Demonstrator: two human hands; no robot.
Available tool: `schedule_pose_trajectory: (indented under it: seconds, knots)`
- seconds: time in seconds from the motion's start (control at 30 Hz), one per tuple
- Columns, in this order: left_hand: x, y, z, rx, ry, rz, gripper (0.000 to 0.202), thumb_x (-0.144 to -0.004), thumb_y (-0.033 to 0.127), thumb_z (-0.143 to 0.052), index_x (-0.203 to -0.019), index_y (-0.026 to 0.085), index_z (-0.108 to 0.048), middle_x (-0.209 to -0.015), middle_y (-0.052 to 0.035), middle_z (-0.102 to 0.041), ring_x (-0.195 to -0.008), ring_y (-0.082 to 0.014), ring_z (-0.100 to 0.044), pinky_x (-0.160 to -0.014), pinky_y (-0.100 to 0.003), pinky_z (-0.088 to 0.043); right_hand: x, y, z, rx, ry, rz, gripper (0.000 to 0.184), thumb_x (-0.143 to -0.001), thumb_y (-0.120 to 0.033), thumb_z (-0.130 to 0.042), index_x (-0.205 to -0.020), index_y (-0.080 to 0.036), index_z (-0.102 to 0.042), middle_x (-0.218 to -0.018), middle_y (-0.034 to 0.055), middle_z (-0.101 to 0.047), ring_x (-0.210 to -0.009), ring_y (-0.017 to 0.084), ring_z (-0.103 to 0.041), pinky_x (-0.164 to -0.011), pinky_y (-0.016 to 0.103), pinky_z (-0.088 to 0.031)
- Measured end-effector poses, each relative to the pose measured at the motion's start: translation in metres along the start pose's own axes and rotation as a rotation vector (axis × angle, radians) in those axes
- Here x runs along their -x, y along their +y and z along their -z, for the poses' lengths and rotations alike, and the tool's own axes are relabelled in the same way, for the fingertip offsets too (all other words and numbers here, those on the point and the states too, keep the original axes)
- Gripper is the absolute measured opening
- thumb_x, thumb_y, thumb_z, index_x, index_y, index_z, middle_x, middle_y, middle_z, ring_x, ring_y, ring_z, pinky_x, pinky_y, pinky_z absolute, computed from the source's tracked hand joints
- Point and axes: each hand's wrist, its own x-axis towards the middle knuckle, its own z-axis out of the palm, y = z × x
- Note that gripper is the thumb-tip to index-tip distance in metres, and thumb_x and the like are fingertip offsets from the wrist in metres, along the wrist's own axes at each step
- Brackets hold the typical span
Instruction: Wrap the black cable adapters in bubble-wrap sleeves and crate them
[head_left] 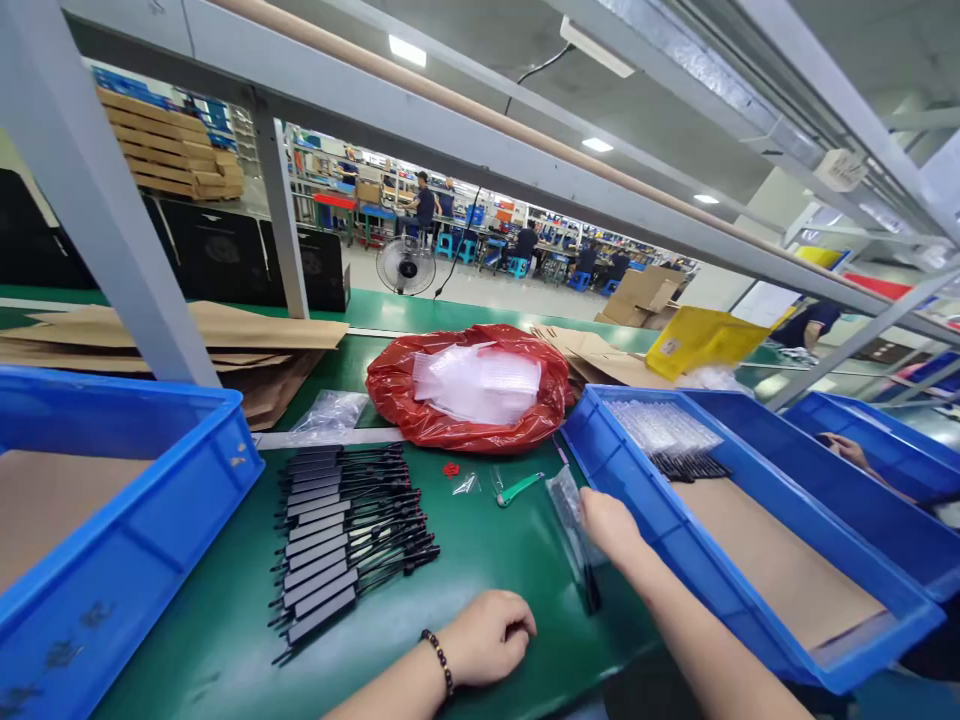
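Two bare hands low over the green table (480, 560), head view. Left hand (487, 635) at 6 o'clock, beaded bracelet (442, 660) on the wrist, fingers curled into a loose fist resting on the mat, nothing visibly in it. Right hand (611, 525) up at roughly 4 o'clock from centre, seen from the back, fingers over the upper end of a clear bagged part (574, 530) that lies flat on the mat with its dark tip toward 6; can't tell if it pinches the bag or just touches it. Bag sits just beside the near-left wall of the right blue bin (675, 540). That bin has brown card on its floor and a batch of bagged parts (667, 435) at its far end, 1 o'clock from the right hand. Stack of black parts with cables (345, 530) at 9 o'clock from the right hand, 11 o'clock from the left, well apart from both. Red bag (465, 390) with clear pouches at 12. Green-handled tool (517, 488) and small red piece (450, 468) between red bag and hands. Left blue bin (150, 500) at 9. Another person's hand (847, 450) in a further bin at 3
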Motion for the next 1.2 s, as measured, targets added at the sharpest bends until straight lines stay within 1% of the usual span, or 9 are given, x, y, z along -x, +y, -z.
schedule_pose_trajectory:
  seconds: [0.23, 0.4, 0.53, 0.63, 0.73, 0.83, 0.93, 1.03, 1.2]
  knots:
    - [-0.002, 0.0, 0.001, 0.014, -0.001, 0.047, 0.027, -0.07, 0.008, -0.045, -0.082, 0.019, -0.066, -0.08, -0.0009, -0.066, -0.071, -0.0117, -0.057, -0.068, -0.02, -0.045, -0.043, 0.038, -0.017, 0.07, 0.092, -0.131, 0.024, -0.083, -0.002, -0.033, -0.095, -0.006, -0.053, -0.09, 0.0191, -0.063, -0.086, 0.023, -0.062, -0.067, 0.029, -0.043]
    - [-0.003, 0.0, 0.001, 0.004, -0.009, 0.061, 0.026, -0.069, 0.009, -0.045, -0.082, 0.019, -0.065, -0.079, -0.0009, -0.065, -0.07, -0.012, -0.056, -0.067, -0.021, -0.045, -0.051, 0.047, -0.025, 0.089, 0.141, -0.124, 0.024, -0.084, -0.003, -0.032, -0.098, -0.008, -0.051, -0.087, 0.0161, -0.063, -0.084, 0.022, -0.061, -0.066, 0.028, -0.042]
    - [-0.003, 0.0, 0.001, 0.012, -0.016, 0.071, 0.026, -0.07, 0.01, -0.045, -0.082, 0.02, -0.065, -0.078, -0.0004, -0.064, -0.068, -0.0114, -0.055, -0.066, -0.02, -0.044, -0.05, 0.048, -0.021, 0.09, 0.179, -0.12, 0.023, -0.084, -0.004, -0.033, -0.095, -0.009, -0.053, -0.091, 0.0163, -0.06, -0.088, 0.023, -0.058, -0.068, 0.028, -0.041]
    - [-0.003, -0.002, 0.0, 0.013, -0.008, 0.06, 0.027, -0.069, 0.008, -0.046, -0.082, 0.02, -0.066, -0.075, -0.0003, -0.064, -0.067, -0.0111, -0.055, -0.065, -0.02, -0.044, -0.048, 0.033, -0.013, 0.058, 0.267, -0.097, 0.023, -0.086, -0.009, -0.033, -0.096, -0.011, -0.054, -0.097, 0.0156, -0.059, -0.092, 0.023, -0.056, -0.072, 0.029, -0.041]
    - [-0.004, -0.005, -0.003, 0.001, 0.002, 0.037, 0.027, -0.067, 0.007, -0.047, -0.081, 0.019, -0.066, -0.071, -0.0002, -0.063, -0.065, -0.0112, -0.054, -0.064, -0.019, -0.045, -0.049, 0.0, -0.01, -0.081, 0.295, 0.016, 0.024, -0.089, -0.02, -0.033, -0.096, -0.014, -0.056, -0.095, 0.0117, -0.061, -0.091, 0.02, -0.057, -0.076, 0.027, -0.04]
    - [-0.004, -0.006, -0.004, -0.015, 0.008, 0.032, 0.026, -0.067, 0.008, -0.048, -0.082, 0.019, -0.067, -0.068, 0.0, -0.062, -0.063, -0.0111, -0.054, -0.063, -0.019, -0.045, -0.055, -0.039, -0.016, -0.224, 0.119, 0.111, 0.029, -0.091, -0.032, -0.032, -0.104, -0.017, -0.053, -0.095, 0.0092, -0.064, -0.088, 0.019, -0.061, -0.073, 0.027, -0.041]
    - [-0.004, -0.007, -0.004, -0.017, 0.004, 0.038, 0.026, -0.068, 0.008, -0.049, -0.082, 0.018, -0.067, -0.07, -0.0005, -0.063, -0.063, -0.0106, -0.054, -0.062, -0.018, -0.046, -0.061, -0.063, -0.027, -0.28, -0.038, 0.085, 0.039, -0.09, -0.045, -0.029, -0.105, -0.016, -0.051, -0.092, 0.0115, -0.065, -0.086, 0.022, -0.062, -0.069, 0.029, -0.042]
    - [-0.004, -0.008, -0.005, -0.015, -0.002, 0.033, 0.025, -0.068, 0.009, -0.049, -0.082, 0.019, -0.067, -0.071, -0.0003, -0.064, -0.063, -0.0104, -0.055, -0.062, -0.018, -0.046, -0.063, -0.067, -0.038, -0.282, -0.072, 0.028, 0.038, -0.089, -0.045, -0.031, -0.101, -0.014, -0.049, -0.09, 0.0134, -0.064, -0.085, 0.025, -0.063, -0.067, 0.031, -0.042]
    - [-0.004, -0.004, -0.007, -0.106, -0.011, -0.005, 0.022, -0.07, 0.008, -0.048, -0.08, 0.018, -0.064, -0.07, 0.0003, -0.064, -0.067, -0.011, -0.057, -0.065, -0.018, -0.046, -0.059, -0.054, -0.048, -0.276, -0.05, 0.033, 0.023, -0.087, -0.022, -0.033, -0.105, -0.012, -0.044, -0.096, 0.0156, -0.063, -0.085, 0.024, -0.063, -0.067, 0.031, -0.041]
